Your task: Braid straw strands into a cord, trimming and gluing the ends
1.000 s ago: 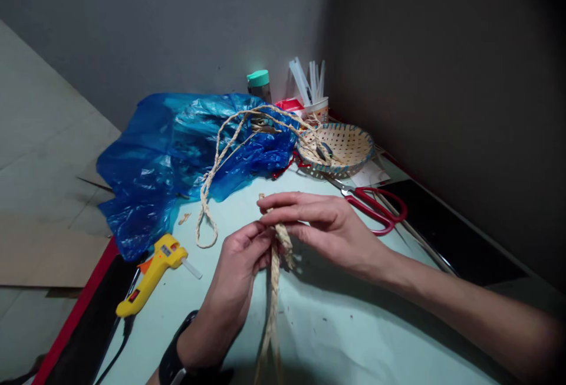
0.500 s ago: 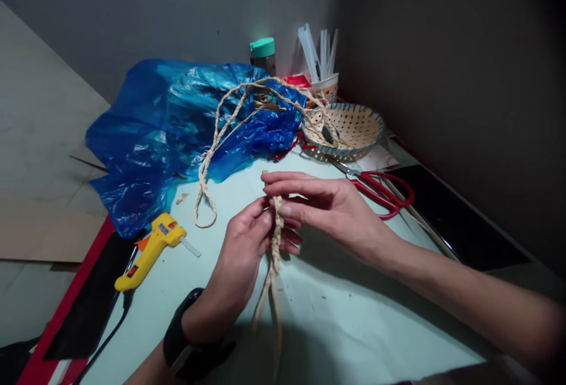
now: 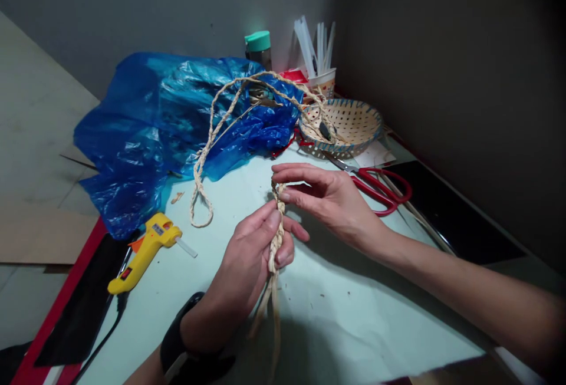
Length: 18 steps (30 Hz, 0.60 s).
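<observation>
Pale braided straw cord (image 3: pixel 279 213) at frame centre, long axis near vertical, loose strands toward lower edge. Left hand (image 3: pixel 252 261) closed round its middle; right hand (image 3: pixel 331 196) pinches the top

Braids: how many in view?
2. The held braid sits between left hand and right hand; the long braid loops from the table over the bag to the basket. The bag may hide more.

Since a second ago, left hand (image 3: pixel 252 258) lower down the braid (image 3: pixel 276 233), apart from right hand (image 3: pixel 329 199) at its tip.
</observation>
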### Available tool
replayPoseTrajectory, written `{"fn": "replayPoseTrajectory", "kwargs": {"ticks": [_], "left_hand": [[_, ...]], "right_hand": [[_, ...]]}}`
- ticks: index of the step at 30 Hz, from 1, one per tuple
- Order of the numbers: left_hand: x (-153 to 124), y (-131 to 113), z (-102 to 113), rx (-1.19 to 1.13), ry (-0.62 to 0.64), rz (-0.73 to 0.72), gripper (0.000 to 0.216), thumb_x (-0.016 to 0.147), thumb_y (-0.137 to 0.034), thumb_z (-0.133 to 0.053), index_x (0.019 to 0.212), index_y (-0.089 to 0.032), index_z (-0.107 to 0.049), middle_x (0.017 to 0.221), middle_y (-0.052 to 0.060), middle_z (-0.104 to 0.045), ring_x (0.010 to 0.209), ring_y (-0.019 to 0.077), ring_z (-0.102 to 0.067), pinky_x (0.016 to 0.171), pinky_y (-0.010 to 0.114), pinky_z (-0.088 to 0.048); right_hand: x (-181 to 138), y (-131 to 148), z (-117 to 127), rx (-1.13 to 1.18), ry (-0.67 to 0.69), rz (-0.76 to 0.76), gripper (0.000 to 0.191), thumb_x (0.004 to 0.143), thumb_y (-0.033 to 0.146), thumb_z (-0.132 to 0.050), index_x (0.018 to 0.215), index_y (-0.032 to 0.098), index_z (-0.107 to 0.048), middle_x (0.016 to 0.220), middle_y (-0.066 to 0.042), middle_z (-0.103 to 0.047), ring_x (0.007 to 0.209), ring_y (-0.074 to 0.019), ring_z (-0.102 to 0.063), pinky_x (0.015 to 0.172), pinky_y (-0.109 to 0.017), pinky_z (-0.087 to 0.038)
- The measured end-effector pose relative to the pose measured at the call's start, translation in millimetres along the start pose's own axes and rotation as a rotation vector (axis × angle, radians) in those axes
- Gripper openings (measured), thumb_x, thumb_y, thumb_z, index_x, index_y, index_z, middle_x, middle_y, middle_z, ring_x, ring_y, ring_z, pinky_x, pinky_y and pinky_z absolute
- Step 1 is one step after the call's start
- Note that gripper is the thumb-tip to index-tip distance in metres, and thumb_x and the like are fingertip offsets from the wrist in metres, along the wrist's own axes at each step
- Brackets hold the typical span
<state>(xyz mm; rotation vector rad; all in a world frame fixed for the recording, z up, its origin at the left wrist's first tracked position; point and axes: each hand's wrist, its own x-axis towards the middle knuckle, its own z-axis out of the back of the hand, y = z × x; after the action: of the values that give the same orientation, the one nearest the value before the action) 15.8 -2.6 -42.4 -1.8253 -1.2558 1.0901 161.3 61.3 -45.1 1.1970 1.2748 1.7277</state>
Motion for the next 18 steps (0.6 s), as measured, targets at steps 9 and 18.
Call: {"fn": "replayPoseTrajectory", "kwargs": {"ticks": [9,18], "left_hand": [[2.5,1.8,0.5,-0.023,-0.001,-0.005,0.014,0.096,-0.02,-0.049,0.094,-0.012,-0.06,0.074,0.001,-0.056,0.05,0.0041,-0.03,0.047,0.019,-0.024],[-1.8,1.1,-2.8,-0.006,-0.084,-0.001,0.013,0.092,-0.023,-0.056,0.099,-0.013,-0.058,0.063,-0.003,-0.052,0.046,0.0028,-0.021,0.041,0.015,-0.015]], "right_hand": [[-2.2,-8.5,0.7,-0.105,-0.039,0.015,0.045,0.083,0.024,-0.074,0.126,0.02,-0.059,0.129,-0.008,-0.061,0.111,-0.0207,-0.06,0.091,-0.034,-0.051],[-3.6,-4.0,-7.5,0.368,0.273,-0.274,0.022,0.089,0.033,-0.067,0.1,0.015,-0.072,0.084,-0.003,-0.07,0.075,-0.0139,-0.064,0.077,-0.028,-0.049]]}}
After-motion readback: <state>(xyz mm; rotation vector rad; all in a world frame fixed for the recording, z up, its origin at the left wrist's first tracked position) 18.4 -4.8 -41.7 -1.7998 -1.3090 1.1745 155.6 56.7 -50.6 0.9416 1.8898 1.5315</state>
